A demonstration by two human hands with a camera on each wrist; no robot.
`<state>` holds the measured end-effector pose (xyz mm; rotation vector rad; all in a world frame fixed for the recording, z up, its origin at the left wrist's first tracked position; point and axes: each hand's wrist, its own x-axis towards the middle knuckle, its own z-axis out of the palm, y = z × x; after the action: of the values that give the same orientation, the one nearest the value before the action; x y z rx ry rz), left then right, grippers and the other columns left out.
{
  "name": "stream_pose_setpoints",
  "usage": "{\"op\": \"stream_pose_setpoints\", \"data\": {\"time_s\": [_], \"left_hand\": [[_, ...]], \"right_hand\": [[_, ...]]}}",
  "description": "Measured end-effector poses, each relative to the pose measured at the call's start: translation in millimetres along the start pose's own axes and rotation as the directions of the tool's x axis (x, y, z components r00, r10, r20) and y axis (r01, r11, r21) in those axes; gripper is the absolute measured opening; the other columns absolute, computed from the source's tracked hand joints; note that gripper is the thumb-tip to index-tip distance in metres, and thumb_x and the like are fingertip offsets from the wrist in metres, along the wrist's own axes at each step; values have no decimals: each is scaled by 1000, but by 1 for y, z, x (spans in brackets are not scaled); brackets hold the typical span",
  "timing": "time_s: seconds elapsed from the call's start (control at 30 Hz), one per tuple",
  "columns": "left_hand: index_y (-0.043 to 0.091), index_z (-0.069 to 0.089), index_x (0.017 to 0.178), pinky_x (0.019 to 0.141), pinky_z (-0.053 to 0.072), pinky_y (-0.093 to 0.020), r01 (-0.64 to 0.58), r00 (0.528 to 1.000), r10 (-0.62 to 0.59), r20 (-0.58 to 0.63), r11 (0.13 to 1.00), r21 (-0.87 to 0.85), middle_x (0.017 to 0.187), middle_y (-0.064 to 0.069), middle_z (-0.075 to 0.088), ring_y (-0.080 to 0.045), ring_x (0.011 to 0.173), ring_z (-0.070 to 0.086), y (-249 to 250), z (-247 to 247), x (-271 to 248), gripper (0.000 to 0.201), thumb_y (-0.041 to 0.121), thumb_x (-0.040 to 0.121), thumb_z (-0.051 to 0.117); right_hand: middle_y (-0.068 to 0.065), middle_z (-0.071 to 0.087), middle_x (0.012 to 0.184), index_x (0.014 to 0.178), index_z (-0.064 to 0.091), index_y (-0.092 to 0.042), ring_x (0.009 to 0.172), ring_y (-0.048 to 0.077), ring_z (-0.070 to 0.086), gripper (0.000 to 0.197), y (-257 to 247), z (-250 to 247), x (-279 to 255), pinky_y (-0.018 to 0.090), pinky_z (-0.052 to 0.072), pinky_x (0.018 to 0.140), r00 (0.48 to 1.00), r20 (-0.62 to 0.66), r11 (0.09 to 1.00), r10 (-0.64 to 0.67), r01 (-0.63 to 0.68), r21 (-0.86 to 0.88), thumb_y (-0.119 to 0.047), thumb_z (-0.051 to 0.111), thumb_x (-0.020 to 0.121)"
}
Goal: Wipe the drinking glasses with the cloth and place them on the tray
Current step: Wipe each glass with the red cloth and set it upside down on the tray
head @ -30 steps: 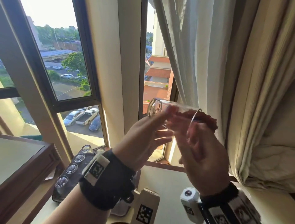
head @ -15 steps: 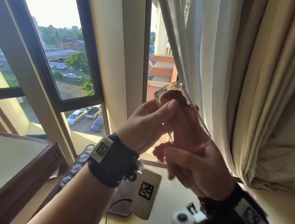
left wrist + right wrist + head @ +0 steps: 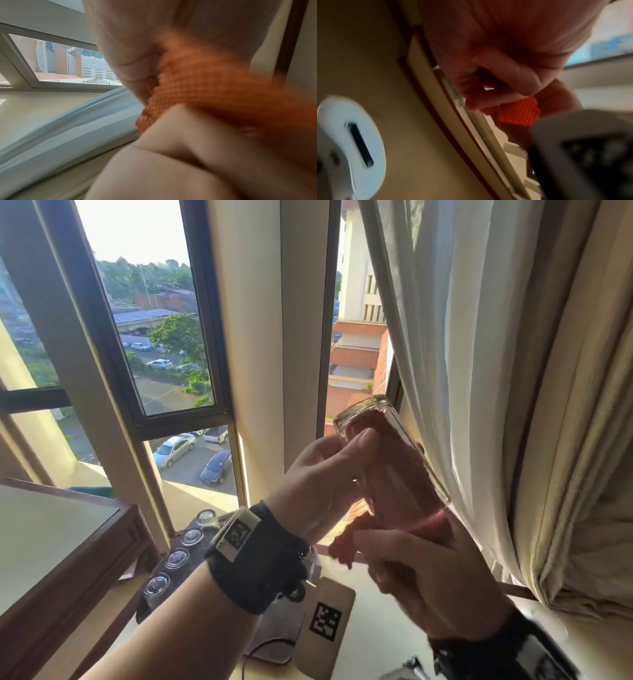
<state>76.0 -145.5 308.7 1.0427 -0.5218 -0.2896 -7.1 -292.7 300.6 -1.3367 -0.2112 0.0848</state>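
**Glass tipped base-up, cloth stuffed inside**

The pale curtain (image 3: 479, 371) hangs at the right beside the window (image 3: 164, 337). Below, at the lower left, a dark tray (image 3: 147, 607) carries a row of glasses (image 3: 176, 558) standing upside down on the ledge.

A second ago the held drinking glass (image 3: 394, 460) lay nearly level, its thick base pointing left; half a second ago it had swung steeply up, and now it stands in much the same tilt, base uppermost and leaning left, open mouth down toward the right hand. The view has drawn closer and dipped slightly.

The left hand (image 3: 318, 484) grips the glass near its base, thumb across the near side and fingers (image 3: 325, 445) curled round the far side. The right hand (image 3: 428, 580) is at the mouth, its fingers curled round the orange-red cloth (image 3: 346, 546), which fills the inside of the glass; a tail of it hangs out below the rim. Both wrist views are blurred, showing only cloth against skin.
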Motion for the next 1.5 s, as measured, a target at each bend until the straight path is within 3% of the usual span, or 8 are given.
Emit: {"op": "stream_pose_setpoints", "data": {"time_s": [0.27,0.4,0.57,0.77,1.07,1.2,1.33,1.5], "left_hand": [[11,79,91,95,63,-44,182,957,-67,-281,895,408,99,-13,81,-23,92,77,13,1,4,37,48,86,81],[-4,71,110,85,62,-40,81,994,-65,-89,978,190,104,-22,74,-26,91,75,18,-2,-10,62,46,78,91],[-17,47,140,116,41,-63,-43,998,45,41,997,-57,139,-49,43,-46,127,49,16,-2,-13,97,42,78,92],[20,79,115,107,56,-45,89,996,-80,-49,976,198,129,-16,73,-30,121,70,13,-13,-20,50,59,83,78],[16,77,85,86,54,-35,168,978,-136,-155,961,220,86,-5,74,-11,75,71,35,11,-30,53,69,80,78],[3,80,99,100,58,-48,21,997,0,-73,956,294,107,-27,76,-30,95,76,36,8,-32,36,36,85,87],[-12,62,121,89,60,-38,-81,973,64,220,994,68,110,-23,66,-29,93,72,32,1,-37,49,19,86,78],[0,76,102,90,59,-36,-36,998,40,-43,995,93,100,-17,76,-23,92,76,25,-8,-33,38,31,84,89]], "right_hand": [[-5,54,55,86,66,-16,41,7,44,12,26,4,20,-2,30,53,898,6,572,-439,285,-769,-17,54,90],[25,72,81,97,73,-7,39,27,54,18,10,14,6,39,43,40,994,65,996,-90,89,20,-13,80,81],[20,24,163,158,26,-12,33,18,31,70,-12,25,1,26,41,46,883,361,671,-299,-75,738,-33,52,96],[35,65,85,109,69,-10,29,16,39,30,-3,11,4,23,23,37,881,-306,933,-361,343,-111,-36,60,100],[1,72,125,131,66,-21,99,17,74,33,26,2,6,24,58,84,607,340,-34,-719,457,-889,-27,63,99],[-3,73,86,133,52,-21,61,4,66,46,24,18,5,13,55,62,653,186,150,-734,423,-894,-16,70,91],[31,67,81,137,54,-15,42,35,57,59,5,32,-12,33,42,33,935,118,938,-335,343,-49,0,77,85],[22,68,76,121,61,-11,48,31,63,34,19,28,-1,27,49,40,956,45,922,-290,292,-254,-10,72,89]]}}
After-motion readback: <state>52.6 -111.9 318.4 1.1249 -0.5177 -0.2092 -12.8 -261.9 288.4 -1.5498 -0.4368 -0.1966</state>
